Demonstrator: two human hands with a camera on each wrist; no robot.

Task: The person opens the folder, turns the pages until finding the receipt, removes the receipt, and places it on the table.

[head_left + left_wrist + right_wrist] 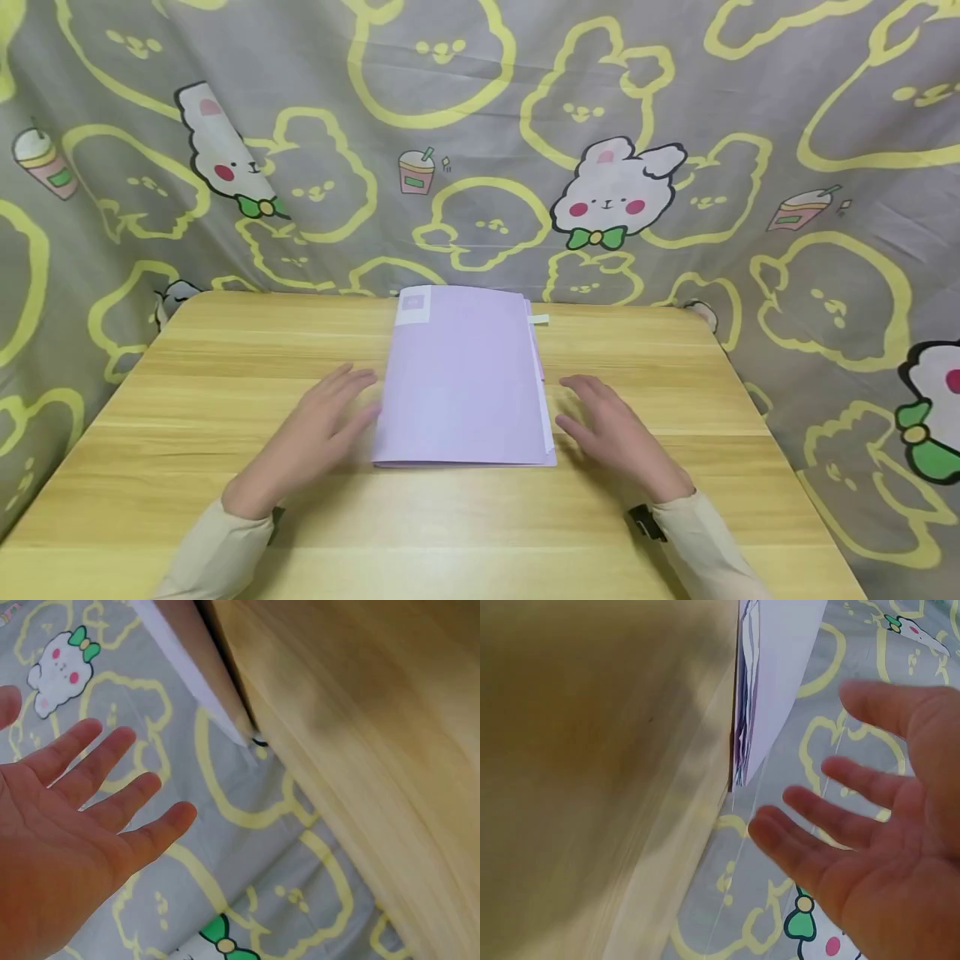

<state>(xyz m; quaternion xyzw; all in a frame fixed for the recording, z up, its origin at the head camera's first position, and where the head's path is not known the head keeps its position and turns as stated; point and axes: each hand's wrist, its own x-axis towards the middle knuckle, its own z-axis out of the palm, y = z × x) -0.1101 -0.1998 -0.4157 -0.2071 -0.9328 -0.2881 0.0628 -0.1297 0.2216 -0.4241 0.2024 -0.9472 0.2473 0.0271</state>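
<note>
A light purple folder (461, 383) lies closed on the wooden table, with a pale label at its upper left corner. Paper edges and a small white tab (538, 319) stick out along its right side. My left hand (318, 429) is just off the folder's left edge, fingers spread and relaxed; whether the thumb touches it I cannot tell. On the other side my right hand (618, 429) hovers near the right edge, holding nothing. In the right wrist view, papers show between the covers of the folder (780, 675).
The wooden table (247, 367) reaches back to a grey curtain (495, 150) printed with yellow outlines and white rabbits. The curtain also hangs along the table's left and right sides. A dark wrist strap (647, 522) shows at the right cuff.
</note>
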